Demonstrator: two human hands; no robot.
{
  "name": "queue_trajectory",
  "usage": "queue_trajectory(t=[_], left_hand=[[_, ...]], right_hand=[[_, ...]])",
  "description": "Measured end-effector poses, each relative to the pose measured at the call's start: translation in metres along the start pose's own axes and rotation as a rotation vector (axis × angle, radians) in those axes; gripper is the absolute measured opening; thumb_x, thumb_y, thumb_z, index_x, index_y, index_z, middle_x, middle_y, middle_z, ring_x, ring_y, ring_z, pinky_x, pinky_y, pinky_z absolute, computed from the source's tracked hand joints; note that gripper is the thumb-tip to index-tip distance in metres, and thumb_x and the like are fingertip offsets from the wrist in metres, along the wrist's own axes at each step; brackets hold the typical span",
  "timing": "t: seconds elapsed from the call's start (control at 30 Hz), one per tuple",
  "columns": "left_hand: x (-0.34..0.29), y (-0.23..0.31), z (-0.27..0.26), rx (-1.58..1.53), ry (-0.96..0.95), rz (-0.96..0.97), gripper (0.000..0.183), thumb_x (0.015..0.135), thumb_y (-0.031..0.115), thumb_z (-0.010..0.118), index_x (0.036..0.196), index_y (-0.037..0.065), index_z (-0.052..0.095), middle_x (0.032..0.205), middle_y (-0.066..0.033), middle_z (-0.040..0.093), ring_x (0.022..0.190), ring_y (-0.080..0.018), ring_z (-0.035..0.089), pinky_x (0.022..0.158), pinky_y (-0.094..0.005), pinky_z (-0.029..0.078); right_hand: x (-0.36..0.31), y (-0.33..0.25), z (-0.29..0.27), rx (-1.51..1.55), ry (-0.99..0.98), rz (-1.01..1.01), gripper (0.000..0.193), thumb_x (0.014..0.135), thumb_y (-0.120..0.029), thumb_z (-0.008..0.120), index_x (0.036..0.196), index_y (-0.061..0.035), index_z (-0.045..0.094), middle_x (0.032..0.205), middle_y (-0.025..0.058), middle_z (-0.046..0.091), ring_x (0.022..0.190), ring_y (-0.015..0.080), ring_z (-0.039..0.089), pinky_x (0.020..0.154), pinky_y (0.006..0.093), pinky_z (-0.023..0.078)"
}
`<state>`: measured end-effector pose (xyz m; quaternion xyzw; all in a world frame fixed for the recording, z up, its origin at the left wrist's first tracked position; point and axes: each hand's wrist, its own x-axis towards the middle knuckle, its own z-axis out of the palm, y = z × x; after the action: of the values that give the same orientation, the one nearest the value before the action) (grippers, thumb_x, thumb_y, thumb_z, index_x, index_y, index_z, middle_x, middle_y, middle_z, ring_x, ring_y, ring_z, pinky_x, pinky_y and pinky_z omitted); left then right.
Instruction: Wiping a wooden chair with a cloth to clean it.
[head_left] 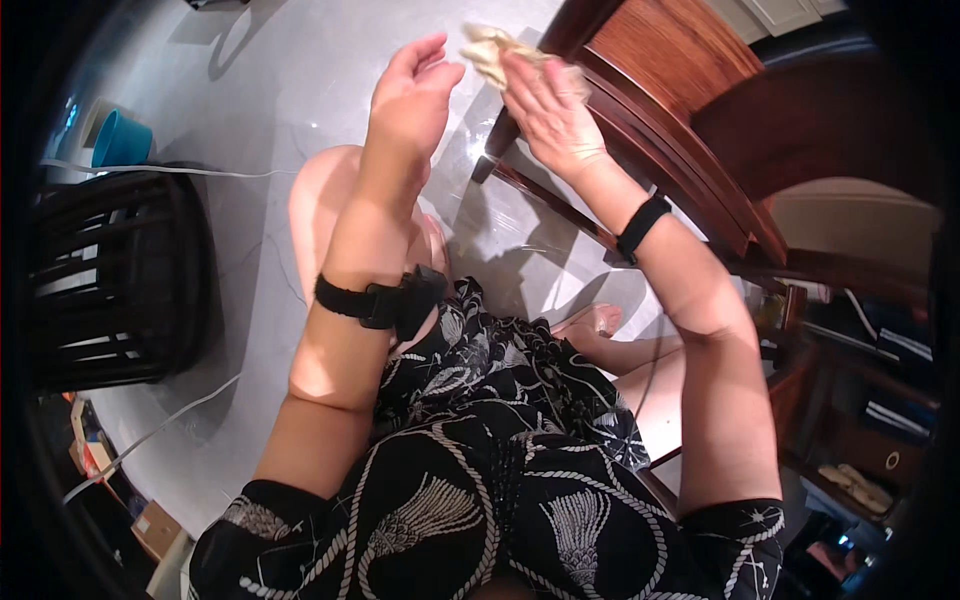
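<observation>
My right hand (pixel 558 115) holds a pale yellowish cloth (pixel 490 52) under its outstretched fingers, slightly blurred. It is beside the top of a leg of a dark reddish-brown wooden piece of furniture (pixel 665 50); whether the cloth touches the wood I cannot tell. Left of it, my left hand (pixel 412 95) is raised above the floor with its fingers loosely bent and nothing visible in them. A black strap goes round each of my forearms, the left one carrying a small dark box (pixel 420 300).
A black slatted chair (pixel 120 280) stands at the left, with a blue bucket (pixel 122 140) behind it. White cables (pixel 220 172) cross the grey floor. Cardboard boxes (pixel 156 530) lie at lower left. Dark shelves with various items (pixel 860 400) line the right side.
</observation>
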<state>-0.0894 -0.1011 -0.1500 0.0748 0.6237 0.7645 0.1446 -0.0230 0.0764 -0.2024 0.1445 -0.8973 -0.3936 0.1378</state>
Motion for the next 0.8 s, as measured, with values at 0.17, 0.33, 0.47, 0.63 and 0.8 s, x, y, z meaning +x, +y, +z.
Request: queue_trajectory(t=[0.17, 0.33, 0.47, 0.63, 0.8], left_hand=[[0.024, 0.003, 0.015, 0.159, -0.077, 0.063, 0.043, 0.085, 0.012, 0.060, 0.126, 0.001, 0.055, 0.118, -0.0127, 0.060, 0.110, -0.0178, 0.055, 0.093, -0.0272, 0.042], [0.049, -0.020, 0.041, 0.464, -0.445, -0.418, 0.039, 0.087, 0.009, 0.050, 0.126, 0.004, 0.058, 0.115, -0.0104, 0.062, 0.109, -0.0181, 0.054, 0.096, -0.0292, 0.039], [0.054, 0.004, 0.031, 0.562, -0.555, -0.484, 0.048, 0.082, 0.005, 0.043, 0.129, 0.003, 0.055, 0.116, -0.0122, 0.062, 0.110, -0.0181, 0.054, 0.096, -0.0301, 0.039], [0.056, 0.003, 0.032, 0.488, -0.619, -0.401, 0.041, 0.077, 0.006, 0.047, 0.115, 0.002, 0.062, 0.103, -0.0229, 0.065, 0.096, -0.0369, 0.063, 0.081, -0.0395, 0.048], [0.055, 0.040, 0.043, 0.542, -0.627, -0.502, 0.035, 0.077, 0.005, 0.046, 0.107, 0.000, 0.062, 0.095, -0.0233, 0.066, 0.089, -0.0378, 0.065, 0.076, -0.0410, 0.049]], right_hand=[[0.015, -0.051, 0.035, -0.246, -0.185, -0.521, 0.053, 0.093, -0.030, 0.035, 0.138, -0.0045, 0.043, 0.144, 0.0116, 0.041, 0.137, 0.0281, 0.031, 0.118, 0.0482, 0.011], [-0.001, -0.133, 0.114, -0.046, -0.214, -0.486, 0.046, 0.094, -0.027, 0.039, 0.134, -0.0068, 0.050, 0.141, 0.0061, 0.045, 0.134, 0.0260, 0.034, 0.114, 0.0483, 0.017], [0.007, -0.178, 0.133, -0.077, -0.212, -0.654, 0.041, 0.093, -0.029, 0.044, 0.124, -0.0083, 0.061, 0.125, 0.0096, 0.056, 0.121, 0.0297, 0.045, 0.103, 0.0517, 0.026], [-0.017, -0.214, 0.173, -0.006, -0.235, -0.615, 0.045, 0.091, -0.031, 0.046, 0.128, -0.0077, 0.058, 0.134, 0.0102, 0.052, 0.129, 0.0281, 0.040, 0.110, 0.0505, 0.022], [-0.025, -0.196, 0.179, -0.023, -0.225, -0.688, 0.045, 0.091, -0.030, 0.046, 0.129, -0.0073, 0.057, 0.136, 0.0106, 0.050, 0.131, 0.0277, 0.039, 0.111, 0.0496, 0.020]])
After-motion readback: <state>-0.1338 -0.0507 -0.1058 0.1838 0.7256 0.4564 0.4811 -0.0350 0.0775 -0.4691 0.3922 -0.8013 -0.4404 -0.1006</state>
